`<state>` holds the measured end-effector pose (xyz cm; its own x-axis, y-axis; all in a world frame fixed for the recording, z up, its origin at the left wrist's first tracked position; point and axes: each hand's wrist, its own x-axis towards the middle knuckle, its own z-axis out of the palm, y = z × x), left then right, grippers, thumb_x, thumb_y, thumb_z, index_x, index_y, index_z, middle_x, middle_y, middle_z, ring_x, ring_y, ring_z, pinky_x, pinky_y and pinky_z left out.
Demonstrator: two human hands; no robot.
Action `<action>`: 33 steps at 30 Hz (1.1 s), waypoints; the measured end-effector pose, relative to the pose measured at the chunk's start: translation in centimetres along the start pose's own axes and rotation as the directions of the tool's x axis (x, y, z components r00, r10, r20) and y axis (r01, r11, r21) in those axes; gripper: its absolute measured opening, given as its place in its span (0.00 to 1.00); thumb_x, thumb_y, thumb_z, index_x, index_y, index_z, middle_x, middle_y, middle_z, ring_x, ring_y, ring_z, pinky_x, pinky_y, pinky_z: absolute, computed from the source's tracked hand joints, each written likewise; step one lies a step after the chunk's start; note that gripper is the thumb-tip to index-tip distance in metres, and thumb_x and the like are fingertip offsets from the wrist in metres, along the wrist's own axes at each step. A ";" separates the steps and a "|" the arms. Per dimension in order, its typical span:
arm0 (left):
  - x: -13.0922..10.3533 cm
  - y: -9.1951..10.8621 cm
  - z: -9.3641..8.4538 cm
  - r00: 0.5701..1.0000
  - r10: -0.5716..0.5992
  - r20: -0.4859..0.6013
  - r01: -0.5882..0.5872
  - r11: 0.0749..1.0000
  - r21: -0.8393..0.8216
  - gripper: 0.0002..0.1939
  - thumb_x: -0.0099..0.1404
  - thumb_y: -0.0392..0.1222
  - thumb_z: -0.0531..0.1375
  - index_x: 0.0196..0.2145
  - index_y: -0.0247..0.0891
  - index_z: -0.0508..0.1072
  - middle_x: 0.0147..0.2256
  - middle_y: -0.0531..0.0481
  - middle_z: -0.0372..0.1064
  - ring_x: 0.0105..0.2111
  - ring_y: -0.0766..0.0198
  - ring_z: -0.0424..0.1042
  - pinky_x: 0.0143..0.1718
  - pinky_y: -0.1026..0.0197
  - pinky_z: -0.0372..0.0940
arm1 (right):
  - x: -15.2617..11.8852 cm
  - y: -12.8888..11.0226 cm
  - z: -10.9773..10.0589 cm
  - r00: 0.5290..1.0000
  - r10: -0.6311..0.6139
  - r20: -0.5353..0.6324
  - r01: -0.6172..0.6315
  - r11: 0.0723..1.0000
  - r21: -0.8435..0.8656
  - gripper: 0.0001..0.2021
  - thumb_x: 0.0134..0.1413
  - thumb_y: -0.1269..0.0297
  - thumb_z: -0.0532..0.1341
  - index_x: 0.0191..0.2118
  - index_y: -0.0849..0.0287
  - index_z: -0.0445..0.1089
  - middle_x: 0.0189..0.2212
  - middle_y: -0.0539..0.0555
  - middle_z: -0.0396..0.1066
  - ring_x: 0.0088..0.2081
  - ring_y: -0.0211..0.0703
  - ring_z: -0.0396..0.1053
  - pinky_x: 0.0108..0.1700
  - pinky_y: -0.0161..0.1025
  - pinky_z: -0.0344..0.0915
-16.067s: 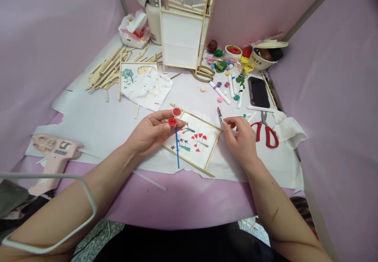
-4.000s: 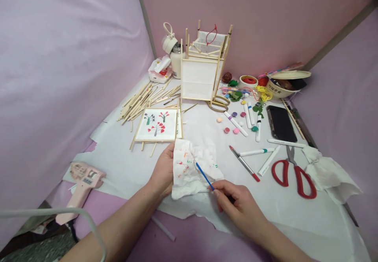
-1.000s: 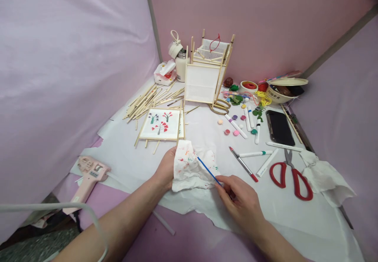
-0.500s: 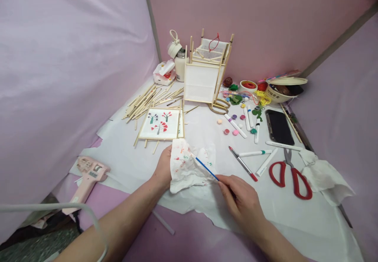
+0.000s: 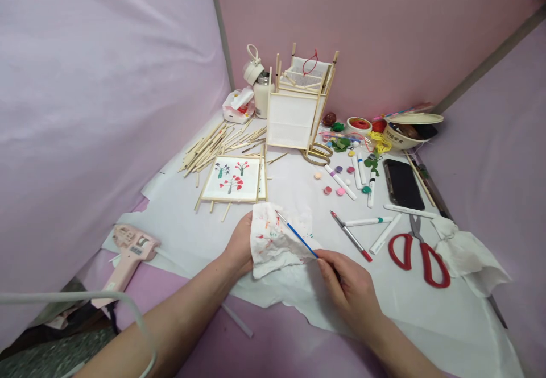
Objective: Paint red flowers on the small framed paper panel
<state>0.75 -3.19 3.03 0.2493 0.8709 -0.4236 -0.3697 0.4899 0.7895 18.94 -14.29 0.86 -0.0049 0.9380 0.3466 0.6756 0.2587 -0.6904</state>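
My left hand [image 5: 239, 246] holds a crumpled white paper tissue [image 5: 277, 256] dotted with red, orange and green marks; the tissue hides most of its fingers. A thin blue paintbrush [image 5: 298, 237] is pinched in my right hand [image 5: 347, 278], its bristle end over the tissue's upper part. Whether the bristles touch the paper is hard to tell. Just beyond the tissue lies a stick-framed white panel [image 5: 245, 191] painted with small flowers in vases. Behind it stands a wooden-stick frame structure [image 5: 292, 119] with white panels and a red cord loop on top.
At left lie many thin sticks [image 5: 209, 148] and a pink glue gun [image 5: 130, 258] with its cable. On the right are red-handled scissors [image 5: 434, 264], markers [image 5: 369, 220], small paint pots [image 5: 327, 190], a phone [image 5: 403, 183] and a bowl [image 5: 403, 138]. A bottle [image 5: 261, 102] stands at the back.
The tissue in my left hand has shifted slightly right and turned a little. The brush tip sits slightly higher on it, while my right hand is almost where it was.
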 end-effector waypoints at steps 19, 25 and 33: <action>1.2 2.3 -2.6 0.938 0.071 0.339 -0.258 0.795 0.549 0.09 0.50 0.35 0.65 0.31 0.37 0.69 0.29 0.56 0.68 0.31 0.64 0.67 0.32 0.64 0.61 | 0.4 1.1 -1.7 0.996 0.013 0.083 -0.006 0.996 -0.090 0.09 0.65 0.67 0.54 0.46 0.54 0.71 0.41 0.51 0.78 0.42 0.41 0.76 0.44 0.36 0.71; 1.3 2.6 -2.5 0.917 0.098 0.386 -0.340 0.696 0.633 0.09 0.54 0.39 0.65 0.32 0.37 0.68 0.32 0.54 0.65 0.33 0.64 0.65 0.34 0.63 0.60 | 0.5 1.1 -1.8 0.996 0.012 0.086 -0.002 0.994 -0.111 0.10 0.66 0.66 0.54 0.47 0.55 0.70 0.42 0.53 0.78 0.41 0.42 0.76 0.43 0.38 0.71; 1.4 2.6 -2.8 0.889 0.109 0.445 -0.397 0.668 0.630 0.10 0.56 0.40 0.64 0.33 0.38 0.67 0.32 0.55 0.63 0.32 0.64 0.63 0.35 0.63 0.59 | 0.6 1.3 -1.9 0.998 -0.002 0.061 0.010 0.990 -0.141 0.10 0.66 0.66 0.54 0.46 0.56 0.71 0.40 0.52 0.78 0.40 0.40 0.76 0.41 0.36 0.71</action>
<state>-2.33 -0.57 3.22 0.5792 0.8099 -0.0928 0.2178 -0.0440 0.9750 21.20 -13.87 1.37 -0.0510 0.9499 0.3084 0.7727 0.2332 -0.5904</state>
